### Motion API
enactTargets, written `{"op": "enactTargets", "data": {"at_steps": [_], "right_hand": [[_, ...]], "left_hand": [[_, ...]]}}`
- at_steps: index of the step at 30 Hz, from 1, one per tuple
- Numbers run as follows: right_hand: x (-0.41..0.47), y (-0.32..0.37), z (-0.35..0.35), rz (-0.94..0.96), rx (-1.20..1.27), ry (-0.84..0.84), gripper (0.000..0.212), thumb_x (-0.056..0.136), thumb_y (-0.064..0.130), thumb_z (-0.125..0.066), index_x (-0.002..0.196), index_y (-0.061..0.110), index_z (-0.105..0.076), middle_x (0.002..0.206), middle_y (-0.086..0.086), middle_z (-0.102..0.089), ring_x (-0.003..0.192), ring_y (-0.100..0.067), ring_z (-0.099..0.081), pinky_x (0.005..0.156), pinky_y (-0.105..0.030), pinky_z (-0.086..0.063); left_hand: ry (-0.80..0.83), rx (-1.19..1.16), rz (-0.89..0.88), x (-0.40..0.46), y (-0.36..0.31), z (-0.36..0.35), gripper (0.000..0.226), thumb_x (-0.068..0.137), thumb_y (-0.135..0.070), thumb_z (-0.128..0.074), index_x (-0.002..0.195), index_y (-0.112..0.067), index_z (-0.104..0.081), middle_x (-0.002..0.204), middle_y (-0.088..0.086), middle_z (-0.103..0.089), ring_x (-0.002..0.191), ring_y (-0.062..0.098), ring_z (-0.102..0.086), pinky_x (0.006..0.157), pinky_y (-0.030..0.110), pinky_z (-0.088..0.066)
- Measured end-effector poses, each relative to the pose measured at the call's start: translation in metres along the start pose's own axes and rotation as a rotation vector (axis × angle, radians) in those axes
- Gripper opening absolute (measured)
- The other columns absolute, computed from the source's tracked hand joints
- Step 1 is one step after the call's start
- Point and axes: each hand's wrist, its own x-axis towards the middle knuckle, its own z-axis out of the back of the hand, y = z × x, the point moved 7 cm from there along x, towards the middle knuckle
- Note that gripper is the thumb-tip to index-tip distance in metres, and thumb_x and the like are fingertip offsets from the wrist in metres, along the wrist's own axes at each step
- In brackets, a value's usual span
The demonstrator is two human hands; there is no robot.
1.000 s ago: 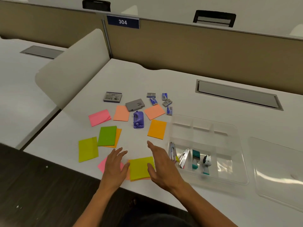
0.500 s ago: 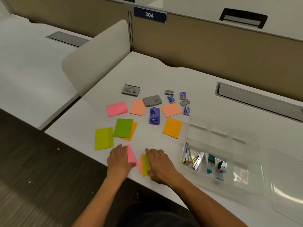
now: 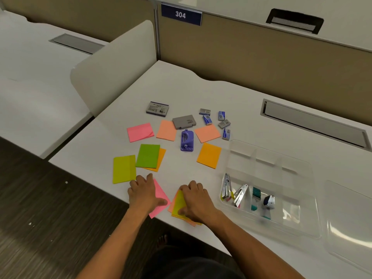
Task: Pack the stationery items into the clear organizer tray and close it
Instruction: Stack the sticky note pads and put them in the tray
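Observation:
Near the front edge of the desk my left hand (image 3: 144, 193) rests flat on a pink sticky pad (image 3: 161, 198). Beside it, my right hand (image 3: 196, 200) grips a yellow sticky pad (image 3: 178, 203) that lies on peach notes, fingers curled over its far edge and thumb on its near corner. The clear organizer tray (image 3: 271, 156) stands open to the right. Its front compartments hold two staplers (image 3: 226, 186), a teal item (image 3: 256, 195) and a white-and-blue correction tape (image 3: 268, 204). The clear lid (image 3: 350, 228) lies right of the tray.
More sticky pads are spread out: pink (image 3: 140, 131), peach (image 3: 166, 130), orange (image 3: 209, 155), green (image 3: 148, 156), yellow-green (image 3: 124, 169). A purple punch (image 3: 187, 140), a grey box (image 3: 184, 121), a staple box (image 3: 157, 108) and several small staple boxes (image 3: 207, 118) lie farther back.
Both hands came down from above the desk onto the pads. The left now rests on the pink pad and the right holds the yellow stack, which is turned and pulled toward the desk edge.

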Motion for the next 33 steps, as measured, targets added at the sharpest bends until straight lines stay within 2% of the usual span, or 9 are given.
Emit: {"op": "enactTargets", "data": {"at_steps": [4, 8, 13, 15, 17, 21, 24, 29, 33], "right_hand": [[-0.003, -0.001, -0.001, -0.026, 0.034, -0.019, 0.073, 0.076, 0.044, -0.074, 0.135, 0.017, -0.04, 0.128, -0.01, -0.04, 0.115, -0.031, -0.042, 0.092, -0.041, -0.044], [-0.007, -0.003, 0.001, -0.06, 0.135, -0.027, 0.071, 0.075, 0.04, -0.075, 0.132, 0.02, -0.037, 0.126, -0.007, -0.042, 0.112, -0.029, -0.048, 0.083, -0.04, -0.047], [-0.01, -0.015, 0.002, -0.157, 0.313, -0.007, 0.059, 0.079, 0.031, -0.069, 0.128, 0.03, -0.035, 0.093, 0.0, -0.058, 0.083, -0.024, -0.059, 0.065, -0.036, -0.046], [-0.013, -0.022, 0.002, -0.195, 0.374, -0.006, 0.062, 0.08, 0.032, -0.067, 0.132, 0.033, -0.034, 0.099, 0.0, -0.06, 0.087, -0.024, -0.06, 0.069, -0.036, -0.048], [-0.016, -0.028, 0.002, -0.222, 0.444, -0.012, 0.061, 0.081, 0.035, -0.066, 0.136, 0.032, -0.038, 0.117, -0.003, -0.061, 0.103, -0.026, -0.06, 0.079, -0.036, -0.048], [-0.022, -0.037, 0.004, -0.23, 0.567, -0.045, 0.052, 0.083, 0.039, -0.067, 0.131, 0.031, -0.049, 0.131, 0.0, -0.057, 0.115, -0.023, -0.054, 0.091, -0.035, -0.045], [-0.028, -0.034, 0.006, -0.192, 0.642, -0.031, 0.046, 0.086, 0.035, -0.064, 0.13, 0.032, -0.05, 0.133, 0.0, -0.054, 0.117, -0.022, -0.052, 0.094, -0.034, -0.043], [-0.039, -0.035, 0.022, -0.148, 0.725, -0.075, 0.044, 0.092, 0.031, -0.059, 0.134, 0.035, -0.047, 0.136, 0.002, -0.051, 0.119, -0.02, -0.051, 0.093, -0.033, -0.042], [-0.053, -0.053, 0.041, -0.174, 0.855, -0.159, 0.048, 0.087, 0.038, -0.069, 0.131, 0.035, -0.051, 0.133, 0.005, -0.055, 0.118, -0.016, -0.054, 0.087, -0.031, -0.045]], "left_hand": [[-0.018, -0.009, 0.018, -0.003, 0.002, 0.0, 0.104, 0.056, -0.068, -0.076, 0.135, -0.019, -0.029, 0.128, 0.012, -0.036, 0.117, 0.032, -0.038, 0.095, 0.042, -0.038], [0.024, -0.169, 0.031, -0.007, -0.004, -0.002, 0.103, 0.069, -0.045, -0.081, 0.145, -0.015, -0.017, 0.132, 0.014, -0.029, 0.119, 0.032, -0.043, 0.098, 0.043, -0.04], [0.026, -0.272, 0.019, -0.009, -0.005, 0.003, 0.092, 0.084, -0.019, -0.071, 0.15, -0.014, -0.007, 0.135, 0.017, -0.035, 0.118, 0.032, -0.05, 0.099, 0.044, -0.043], [0.032, -0.353, 0.007, -0.008, -0.004, 0.002, 0.085, 0.086, -0.012, -0.067, 0.15, -0.014, -0.012, 0.136, 0.018, -0.043, 0.123, 0.032, -0.048, 0.101, 0.044, -0.042], [0.025, -0.454, -0.001, -0.007, -0.003, 0.004, 0.075, 0.087, -0.007, -0.064, 0.148, -0.014, -0.022, 0.135, 0.018, -0.05, 0.124, 0.033, -0.048, 0.1, 0.041, -0.043], [-0.044, -0.651, 0.035, -0.01, 0.002, 0.01, 0.056, 0.086, -0.005, -0.065, 0.136, -0.016, -0.045, 0.12, 0.016, -0.06, 0.106, 0.029, -0.057, 0.081, 0.03, -0.044], [-0.091, -0.718, 0.036, -0.014, 0.001, 0.016, 0.044, 0.087, -0.004, -0.062, 0.128, -0.017, -0.053, 0.113, 0.011, -0.062, 0.094, 0.022, -0.056, 0.075, 0.03, -0.043], [-0.171, -0.715, -0.017, -0.022, -0.011, 0.028, 0.043, 0.092, 0.002, -0.048, 0.132, -0.011, -0.052, 0.127, 0.012, -0.059, 0.116, 0.03, -0.054, 0.088, 0.03, -0.039], [-0.208, -0.759, -0.042, -0.026, -0.026, 0.037, 0.042, 0.091, 0.001, -0.051, 0.129, -0.017, -0.053, 0.123, 0.014, -0.061, 0.106, 0.029, -0.059, 0.084, 0.035, -0.046]]}}
